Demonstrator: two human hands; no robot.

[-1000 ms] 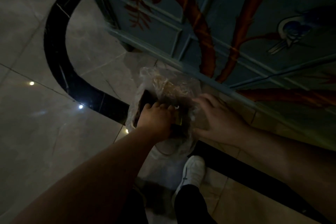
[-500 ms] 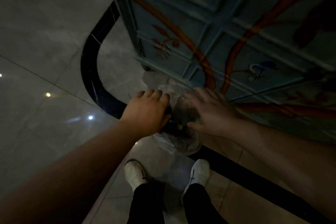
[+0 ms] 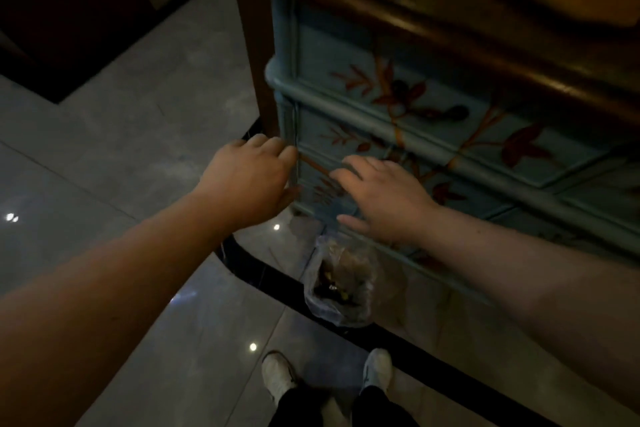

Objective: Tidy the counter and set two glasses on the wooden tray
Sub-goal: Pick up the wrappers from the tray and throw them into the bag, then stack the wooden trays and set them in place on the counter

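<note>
A clear plastic bag with dark scraps inside stands on the floor against the foot of the painted blue counter. My left hand hovers above and left of the bag, empty, fingers loosely curled. My right hand hangs above the bag with fingers spread and nothing in it. Neither hand touches the bag. The counter's wooden top edge runs across the upper right. No glasses or wooden tray show in this view.
Glossy grey floor tiles with a curved black inlay strip lie below. My two white shoes stand just behind the bag. A dark mat or opening fills the upper left.
Both hands have let go of the plastic bag and risen away from it. The view has lifted, so the counter's top edge now shows and the bag sits lower.
</note>
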